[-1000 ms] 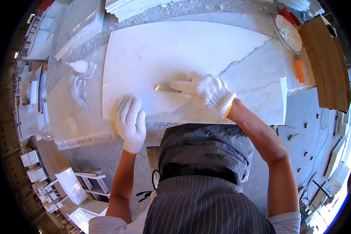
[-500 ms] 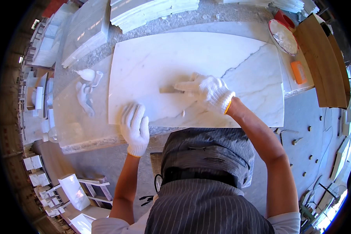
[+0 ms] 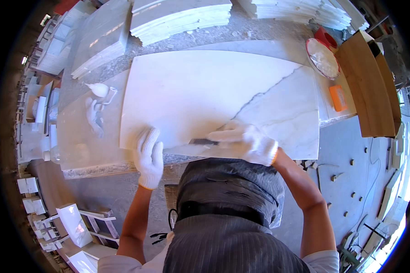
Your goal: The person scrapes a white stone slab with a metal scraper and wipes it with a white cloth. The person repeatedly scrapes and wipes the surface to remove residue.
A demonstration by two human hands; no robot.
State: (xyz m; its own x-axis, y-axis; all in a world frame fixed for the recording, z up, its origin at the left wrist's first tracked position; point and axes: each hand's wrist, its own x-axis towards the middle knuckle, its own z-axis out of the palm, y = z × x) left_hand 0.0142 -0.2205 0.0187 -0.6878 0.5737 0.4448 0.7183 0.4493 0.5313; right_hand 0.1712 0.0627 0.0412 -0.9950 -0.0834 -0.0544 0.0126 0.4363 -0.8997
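head view: a white marble slab (image 3: 214,98) with a grey vein running from 2 o'clock toward its near edge lies on a stone workbench (image 3: 84,154). the right hand (image 3: 248,142), in a white knit glove, is closed around the handle of a scraper (image 3: 204,142), whose flat blade points toward 9 o'clock and lies on the slab close to its near edge. the left hand (image 3: 149,154), also gloved, lies open and flat with fingers spread, pressing on the slab's near left corner at 9 o'clock from the blade.

at 10 o'clock from the slab, a pale squeeze bottle (image 3: 98,89) and a spare glove (image 3: 94,116) rest on the bench. at 2 o'clock sit a round bowl of white powder (image 3: 322,58) and a small orange block (image 3: 338,97). stacks of cut slabs (image 3: 182,16) lie at 12 o'clock.

as a judgement, the scraping goes best with the blade held at a low angle, even pressure, strokes along the edge, and the left palm steadying the slab clear of the blade's path.
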